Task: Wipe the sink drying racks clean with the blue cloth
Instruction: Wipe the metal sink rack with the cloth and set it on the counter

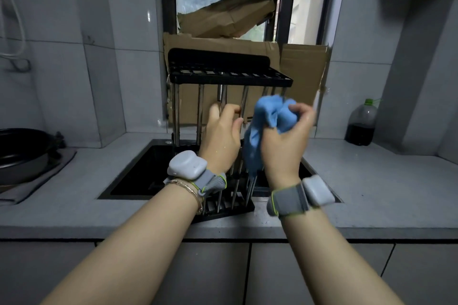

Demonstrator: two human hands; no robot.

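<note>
A black drying rack (230, 77) with shiny metal rods stands tipped up on end over the black sink (138, 171), its lower end resting on the counter's front edge. My left hand (220, 138) grips one of the metal rods near the middle of the rack. My right hand (285, 146) holds the bunched blue cloth (262, 126) against the rods on the rack's right side. Part of the cloth hangs down between my two hands.
A dark pan (22, 153) sits on a grey mat on the left counter. A plastic bottle (360, 124) of dark liquid with a green cap stands at the back right. Cardboard (302, 74) leans against the window behind the rack.
</note>
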